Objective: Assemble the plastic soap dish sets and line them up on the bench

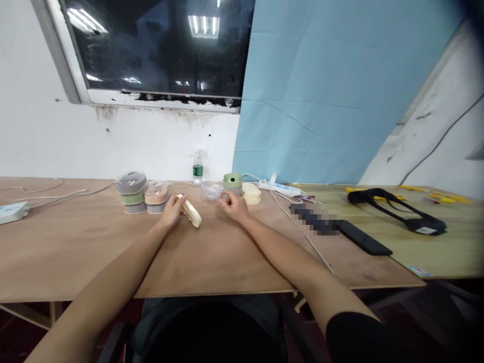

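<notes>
And here's the left hand point(174, 210), its grip closed around a pale yellow piece point(192, 214), held tilted above the bench point(212, 262). Over on the other side, the right hand point(235, 205) has its fingertips at the right edge of a clear container point(211, 192) (whether that grip is clenched on it, I cannot tell). Just behind, a green-topped container point(232, 182) stands beside a cream stack point(250, 193); to the left, two lidded stacks point(132, 193) sit side by side, and a bottle point(197, 170) stands upright near the wall.
</notes>
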A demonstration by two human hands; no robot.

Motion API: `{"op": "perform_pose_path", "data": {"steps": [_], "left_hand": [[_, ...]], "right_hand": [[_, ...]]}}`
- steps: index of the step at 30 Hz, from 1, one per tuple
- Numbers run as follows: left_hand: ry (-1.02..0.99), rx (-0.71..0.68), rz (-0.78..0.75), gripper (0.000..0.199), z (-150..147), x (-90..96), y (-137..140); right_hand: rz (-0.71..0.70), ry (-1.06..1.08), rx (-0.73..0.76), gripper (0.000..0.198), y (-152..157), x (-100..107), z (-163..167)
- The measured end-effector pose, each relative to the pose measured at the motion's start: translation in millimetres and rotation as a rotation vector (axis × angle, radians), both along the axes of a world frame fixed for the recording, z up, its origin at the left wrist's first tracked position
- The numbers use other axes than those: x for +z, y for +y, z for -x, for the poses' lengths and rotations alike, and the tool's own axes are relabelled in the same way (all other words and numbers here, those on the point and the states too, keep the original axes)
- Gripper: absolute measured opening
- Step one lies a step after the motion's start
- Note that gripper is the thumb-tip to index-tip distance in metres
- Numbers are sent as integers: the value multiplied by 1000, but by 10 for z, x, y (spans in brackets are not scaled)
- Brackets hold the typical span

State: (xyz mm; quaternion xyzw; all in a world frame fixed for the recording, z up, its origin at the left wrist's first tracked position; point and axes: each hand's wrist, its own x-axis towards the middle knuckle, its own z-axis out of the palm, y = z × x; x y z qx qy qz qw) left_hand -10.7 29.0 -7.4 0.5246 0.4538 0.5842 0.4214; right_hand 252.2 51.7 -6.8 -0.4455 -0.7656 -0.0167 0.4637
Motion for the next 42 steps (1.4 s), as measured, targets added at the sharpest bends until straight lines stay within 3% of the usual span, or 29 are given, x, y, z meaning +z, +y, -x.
{"op": "perform_pose_path", "data": {"steps": [4,8,12,14,17,21,24,27,30,36,42], "left_hand": [[-35,55,-46,44,7,33,16],[-13,51,-133,46,36,-23,47],[156,10,-295,52,52,-93,38],[311,29,-398,58,59,-82,11],[551,148,-517,63,102,-11,-31],[749,368,-586,48,255,107,-41],[837,600,-587,36,398,182,-40],[907,769,-496,34,501,227,-59],[970,768,-394,41,554,220,-69],[1061,628,-321,60,632,104,18],[1106,671,-319,59,667,35,97]], "right_hand": [[22,-276,302,55,-319,-87,319],[42,-277,275,43,-435,-41,498],[11,-201,230,41,-340,-16,383],[-31,-125,147,43,-231,8,233],[-144,77,-98,50,-34,61,-69],[-201,283,-377,51,175,75,-550],[-162,326,-513,47,251,21,-854],[-97,303,-596,44,287,-42,-1010],[-50,260,-629,42,315,-89,-1038],[16,186,-602,37,369,-160,-1046],[46,128,-582,40,408,-205,-1074]]}}
